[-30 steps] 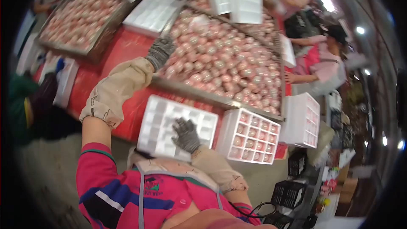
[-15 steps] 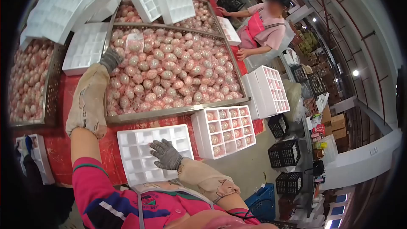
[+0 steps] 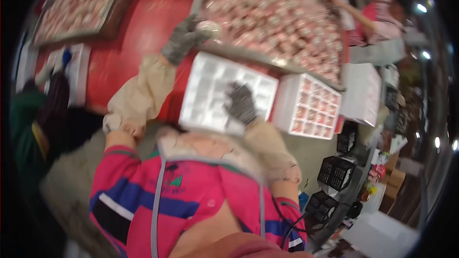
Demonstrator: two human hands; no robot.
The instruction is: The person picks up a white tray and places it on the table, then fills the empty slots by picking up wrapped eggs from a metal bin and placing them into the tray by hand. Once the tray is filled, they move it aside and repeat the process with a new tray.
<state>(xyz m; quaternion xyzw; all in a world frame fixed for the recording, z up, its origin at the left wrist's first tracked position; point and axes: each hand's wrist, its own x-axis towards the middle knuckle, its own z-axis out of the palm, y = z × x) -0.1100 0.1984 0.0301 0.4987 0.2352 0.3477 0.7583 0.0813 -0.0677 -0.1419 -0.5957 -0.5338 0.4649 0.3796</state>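
At the near edge of the red bench (image 3: 138, 33), an empty white tray (image 3: 205, 81) is covered in part by the right hand (image 3: 240, 102), which is laid flat on its compartments with the fingers spread. Beyond the far left corner of this tray, the left hand (image 3: 184, 38) is seen at the rim of the metal bin (image 3: 229, 50), which is full of pinkish fruit. A pale round fruit (image 3: 209, 27) is found at its fingertips; because of blur, it cannot be told whether it is gripped. A filled tray (image 3: 308, 105) is placed just beside the empty one, on its right.

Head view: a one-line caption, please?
Gloved right hand flat on an empty foam tray; left hand at the fruit bin.
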